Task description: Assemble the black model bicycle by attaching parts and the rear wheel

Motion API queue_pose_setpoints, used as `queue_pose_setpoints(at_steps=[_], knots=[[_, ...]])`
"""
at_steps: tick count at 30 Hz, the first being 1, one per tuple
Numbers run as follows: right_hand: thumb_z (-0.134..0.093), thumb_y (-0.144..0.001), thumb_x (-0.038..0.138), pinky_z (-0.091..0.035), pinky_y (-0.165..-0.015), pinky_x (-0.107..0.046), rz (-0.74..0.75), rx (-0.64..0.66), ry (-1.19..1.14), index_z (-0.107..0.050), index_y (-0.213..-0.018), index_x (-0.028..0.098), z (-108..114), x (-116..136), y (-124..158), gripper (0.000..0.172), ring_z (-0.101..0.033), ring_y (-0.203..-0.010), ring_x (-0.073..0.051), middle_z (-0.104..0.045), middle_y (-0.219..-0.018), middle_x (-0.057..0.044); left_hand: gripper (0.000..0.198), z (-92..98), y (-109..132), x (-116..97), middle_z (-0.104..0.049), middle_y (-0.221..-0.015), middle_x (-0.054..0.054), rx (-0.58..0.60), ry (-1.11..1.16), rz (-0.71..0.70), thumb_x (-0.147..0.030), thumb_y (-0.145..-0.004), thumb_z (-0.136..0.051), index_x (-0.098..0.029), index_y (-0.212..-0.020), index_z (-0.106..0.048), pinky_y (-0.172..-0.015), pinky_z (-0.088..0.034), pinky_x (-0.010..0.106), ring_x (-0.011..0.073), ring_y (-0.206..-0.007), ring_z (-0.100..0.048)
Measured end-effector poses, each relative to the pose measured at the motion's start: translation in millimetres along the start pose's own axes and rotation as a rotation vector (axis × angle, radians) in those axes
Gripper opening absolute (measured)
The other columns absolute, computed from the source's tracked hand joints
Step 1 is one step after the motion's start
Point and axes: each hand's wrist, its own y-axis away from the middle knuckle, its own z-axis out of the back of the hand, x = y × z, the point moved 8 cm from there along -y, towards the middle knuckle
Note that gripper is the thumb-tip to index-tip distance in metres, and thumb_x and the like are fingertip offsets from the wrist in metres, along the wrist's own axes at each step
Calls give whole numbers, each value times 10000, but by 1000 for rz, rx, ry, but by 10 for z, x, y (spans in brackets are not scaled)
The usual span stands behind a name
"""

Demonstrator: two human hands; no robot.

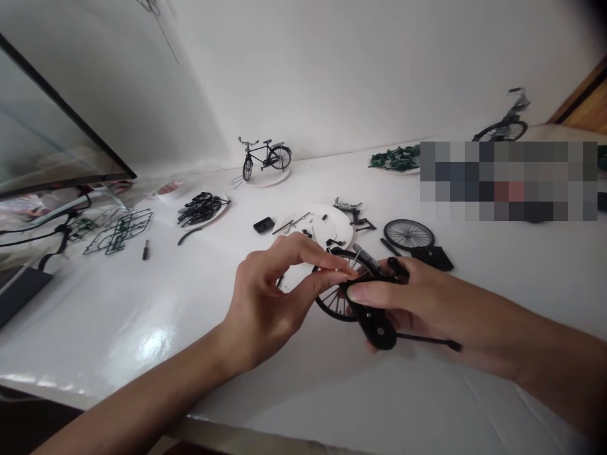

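Observation:
A partly built black model bicycle (377,325) is held just above the white table by my right hand (410,294). Its thumb presses on the dark chain cover, and the other fingers pass behind the frame. At the left end of the model is a spoked wheel (334,306). My left hand (279,284) pinches with thumb and index finger beside the wheel's hub, touching the model there. What lies between those fingertips is too small to make out. A thin dark rod sticks out from the model under my right hand.
Behind my hands, a white paper plate (339,221) carries small parts. A loose wheel (408,234) and a black box-like piece (434,258) lie to the right. A finished model bicycle (265,155) stands at the back. Green sprues (121,230) and a small screwdriver (146,249) lie left.

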Motion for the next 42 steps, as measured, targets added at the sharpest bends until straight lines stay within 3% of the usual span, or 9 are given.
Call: queue_pose_setpoints(at_steps=[4,11,17,23,26,29,34,37,42], knots=[[-748,-807,318,-594,-579,-277,-3,2,-2,-630,-895,172,4,-5,-29,207,-663,-643,-150,-684,-887,-48,96,-4,-14,-6,-754,-894,38,2,4,-17,-124,-885,-695,-209,-930,-705,-761,-584,380,178,-845,-679],[-778,-780,391,-606,-639,-297,26,-15,75,-688,-925,214,39,-26,-69,246,-699,-696,-171,-733,-946,-50,133,-30,-23,29,-740,-919,36,53,18,16,-108,-895,-673,-214,-954,-729,-807,-575,385,170,-853,-676],[-771,-783,382,-610,-607,-308,39,11,60,-702,-900,215,37,-37,-84,216,-684,-670,-171,-729,-911,-46,119,-36,-39,11,-752,-918,42,67,-38,-43,-133,-890,-685,-218,-964,-724,-797,-567,396,182,-822,-665],[-769,-783,355,-618,-583,-300,67,53,16,-704,-855,209,-25,33,-61,175,-657,-659,-163,-692,-840,-30,315,14,-58,6,-713,-1129,78,105,-68,-78,-193,-869,-724,-241,-1174,-659,-904,-541,419,224,-1027,-640],[-784,-771,311,-615,-546,-292,68,36,-35,-696,-881,192,-15,56,-54,185,-646,-632,-156,-691,-825,-32,328,83,-80,113,-672,-1159,92,78,-62,15,-248,-853,-744,-222,-1165,-646,-874,-538,360,204,-1015,-629],[-778,-788,281,-628,-545,-299,88,33,-77,-696,-896,182,7,67,-60,167,-643,-637,-153,-685,-803,-27,215,103,-72,322,-671,-994,66,73,-11,215,-351,-904,-680,-191,-1042,-641,-702,-537,276,143,-822,-625],[-746,-831,287,-647,-586,-308,110,72,-90,-715,-898,180,-1,67,-68,130,-638,-684,-151,-693,-836,-35,350,-127,75,604,-603,-693,10,274,201,615,-487,-962,-543,-169,-824,-587,-433,-423,205,91,-527,-543],[-725,-849,289,-642,-600,-284,112,91,-55,-735,-951,162,-29,78,-61,163,-643,-725,-158,-702,-892,-68,312,-229,94,572,-634,-721,22,335,345,658,-399,-948,-597,-144,-770,-597,-469,-471,196,86,-554,-582],[-736,-842,289,-645,-602,-294,124,115,-45,-740,-1032,190,-58,90,-66,215,-657,-756,-175,-702,-924,-70,293,-235,83,549,-669,-753,38,280,452,669,-324,-946,-618,-120,-736,-606,-587,-528,206,96,-663,-623]])
